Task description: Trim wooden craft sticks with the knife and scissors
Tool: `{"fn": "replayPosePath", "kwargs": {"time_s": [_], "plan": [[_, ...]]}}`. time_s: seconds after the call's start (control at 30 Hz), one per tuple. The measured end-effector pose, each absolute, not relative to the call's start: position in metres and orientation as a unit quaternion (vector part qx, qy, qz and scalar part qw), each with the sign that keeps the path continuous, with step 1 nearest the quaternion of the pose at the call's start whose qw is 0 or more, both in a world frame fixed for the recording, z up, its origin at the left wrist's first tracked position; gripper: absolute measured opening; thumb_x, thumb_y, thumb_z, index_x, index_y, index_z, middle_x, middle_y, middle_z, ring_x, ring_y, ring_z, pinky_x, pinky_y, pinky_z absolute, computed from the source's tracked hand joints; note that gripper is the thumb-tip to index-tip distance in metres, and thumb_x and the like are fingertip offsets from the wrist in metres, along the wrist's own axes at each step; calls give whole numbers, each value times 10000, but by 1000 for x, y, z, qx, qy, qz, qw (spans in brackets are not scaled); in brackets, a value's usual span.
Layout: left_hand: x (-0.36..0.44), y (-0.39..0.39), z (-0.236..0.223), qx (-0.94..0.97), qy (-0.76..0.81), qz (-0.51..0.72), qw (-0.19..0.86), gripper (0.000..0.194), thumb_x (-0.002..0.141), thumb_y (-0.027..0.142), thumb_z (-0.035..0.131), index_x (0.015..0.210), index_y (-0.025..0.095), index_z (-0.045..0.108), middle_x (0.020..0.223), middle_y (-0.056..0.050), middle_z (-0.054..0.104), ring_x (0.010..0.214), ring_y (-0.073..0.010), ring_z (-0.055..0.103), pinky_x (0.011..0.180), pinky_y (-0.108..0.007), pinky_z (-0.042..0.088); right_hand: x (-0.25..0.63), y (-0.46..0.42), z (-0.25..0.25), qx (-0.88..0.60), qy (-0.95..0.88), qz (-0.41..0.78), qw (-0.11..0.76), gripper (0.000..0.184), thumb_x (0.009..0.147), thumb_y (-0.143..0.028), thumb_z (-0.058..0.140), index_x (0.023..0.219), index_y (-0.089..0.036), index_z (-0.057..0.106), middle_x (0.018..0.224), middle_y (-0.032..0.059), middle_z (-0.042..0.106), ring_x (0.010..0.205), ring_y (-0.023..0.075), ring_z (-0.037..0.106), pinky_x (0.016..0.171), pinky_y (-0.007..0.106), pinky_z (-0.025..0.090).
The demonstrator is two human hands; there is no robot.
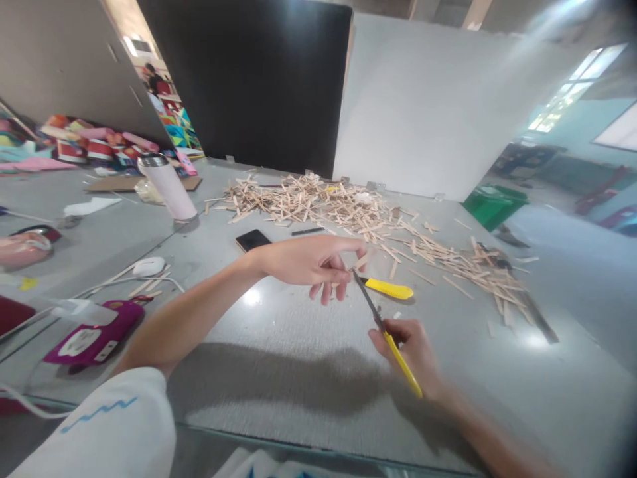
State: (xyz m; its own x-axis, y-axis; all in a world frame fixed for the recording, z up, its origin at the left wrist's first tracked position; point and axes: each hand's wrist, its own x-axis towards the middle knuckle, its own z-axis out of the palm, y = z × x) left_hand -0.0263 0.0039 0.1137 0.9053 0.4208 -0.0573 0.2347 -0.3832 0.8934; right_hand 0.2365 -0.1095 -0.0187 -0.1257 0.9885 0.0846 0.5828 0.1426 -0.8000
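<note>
My left hand (pixel 318 260) reaches across the table, its thumb and forefinger pinching a short, flat wooden stick (pixel 361 261). In my right hand (pixel 413 348) is a pair of yellow-handled pliers (pixel 371 304) with long, thin dark jaws. The tips of the jaws meet the stick close to my left fingertips. Just beyond the pliers a yellow utility knife (pixel 389 288) lies on the table, its front end partly behind the jaws. Part of the pliers' grip is hidden by my right fingers.
Loose wooden sticks (pixel 298 202) are heaped at the back, trailing right (pixel 462 265). A black phone (pixel 253 240) lies behind my left wrist. A pale tumbler (pixel 169 189), white mouse (pixel 148 266) and purple power strip (pixel 97 332) with cables are left. Upright boards (pixel 249 79) stand behind.
</note>
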Motion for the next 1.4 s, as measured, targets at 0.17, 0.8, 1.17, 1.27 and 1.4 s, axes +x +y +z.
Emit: {"fn": "replayPosePath", "kwargs": {"time_s": [0.17, 0.8, 1.17, 1.27, 1.4], "plan": [[-22, 2, 110, 853, 244, 116, 448, 42, 1131, 276, 506, 1139, 235, 495, 903, -64, 794, 666, -172, 768, 532, -210, 567, 238, -106, -20, -588, -668, 311, 334, 495, 895, -535, 633, 589, -248, 371, 634, -36, 261, 588, 128, 248, 526, 301, 184], [-27, 10, 108, 837, 227, 75, 492, 131, 1120, 331, 567, 1174, 243, 486, 885, -56, 792, 686, -188, 768, 550, -229, 550, 237, -106, -26, -578, -684, 297, 331, 517, 903, -521, 632, 576, -258, 331, 625, -34, 228, 578, 135, 244, 504, 304, 166], [-19, 11, 97, 855, 282, 58, 431, 252, 1100, 280, 564, 1330, 178, 548, 996, -110, 803, 727, -201, 773, 546, -244, 550, 246, -104, -39, -598, -672, 281, 335, 508, 971, -514, 641, 619, -238, 398, 649, -29, 288, 598, 141, 265, 542, 315, 187], [-16, 12, 96, 849, 273, 59, 449, 240, 1156, 347, 487, 1300, 173, 567, 878, -80, 790, 644, -179, 754, 539, -233, 541, 247, -104, -42, -598, -668, 288, 336, 522, 970, -537, 646, 623, -241, 393, 646, -32, 278, 597, 142, 264, 541, 312, 185], [-18, 14, 97, 841, 257, 53, 474, 316, 1191, 375, 407, 1320, 160, 599, 863, -87, 796, 643, -174, 768, 540, -226, 556, 246, -102, -47, -582, -670, 306, 345, 532, 991, -554, 650, 642, -237, 406, 663, -32, 288, 611, 143, 276, 550, 310, 185]]}}
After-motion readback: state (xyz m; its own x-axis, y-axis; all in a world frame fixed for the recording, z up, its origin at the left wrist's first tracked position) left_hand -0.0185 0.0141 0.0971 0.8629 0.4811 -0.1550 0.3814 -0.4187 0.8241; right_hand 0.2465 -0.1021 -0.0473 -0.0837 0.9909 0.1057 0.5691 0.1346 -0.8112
